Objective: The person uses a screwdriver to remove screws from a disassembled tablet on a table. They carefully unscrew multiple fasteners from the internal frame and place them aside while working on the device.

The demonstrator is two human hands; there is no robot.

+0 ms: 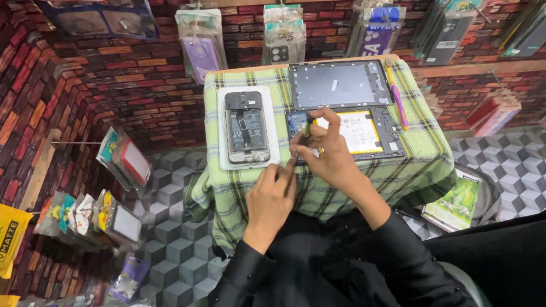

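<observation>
Hands meet over the worktop (pixel 251 201), just right of the opened phone (pixel 246 136): right hand (pixel 328 156) pinches a small circuit board (pixel 297 125), left hand (pixel 271 197) grips a thin tool. Phone and opened tablet (pixel 361 131) remain unassembled; screen panel (pixel 339 84) lies detached.

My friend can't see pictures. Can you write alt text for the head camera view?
Two hands, left and right, meet over a small checked table, the right pinching a small part. An opened phone lies on a white mat to the left; an opened tablet and its panel lie to the right. Packaged phone cases hang on brick-pattern walls.
</observation>
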